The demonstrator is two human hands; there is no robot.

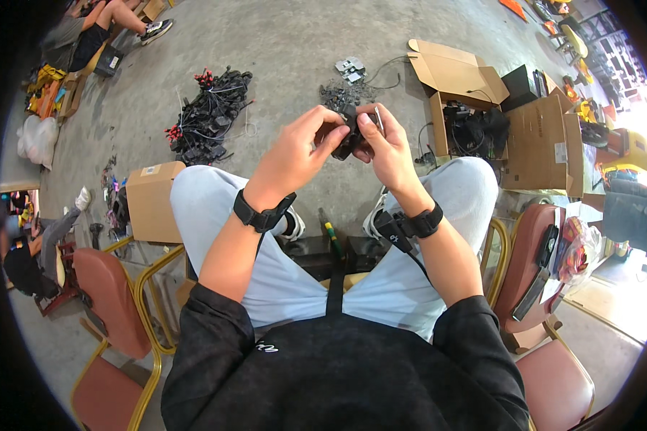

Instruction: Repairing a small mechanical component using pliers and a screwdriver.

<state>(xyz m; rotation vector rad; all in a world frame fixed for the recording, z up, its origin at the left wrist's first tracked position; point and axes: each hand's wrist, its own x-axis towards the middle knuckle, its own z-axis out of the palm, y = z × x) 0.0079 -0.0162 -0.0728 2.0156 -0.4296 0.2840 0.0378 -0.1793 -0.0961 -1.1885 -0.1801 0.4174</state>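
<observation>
Here both hands work 1 small black part (pixel 349 140): left hand (pixel 295 154) and right hand (pixel 384 147) fingers pinching it; next likely needs a firm press together.

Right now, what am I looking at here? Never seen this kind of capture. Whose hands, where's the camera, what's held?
There is no machine here: a seated person works with bare hands. The one picture comes from a wide fisheye camera on that person's head, looking down, so straight edges bend near the rim. The left hand and right hand meet in front of the knees, both gripping a small black part; what it is exactly is too small to tell. Each wrist wears a black band. On the concrete floor lie a pile of black cabled parts, an open cardboard box with more black pieces, and a closed small box. Red-seated chairs stand either side.
</observation>
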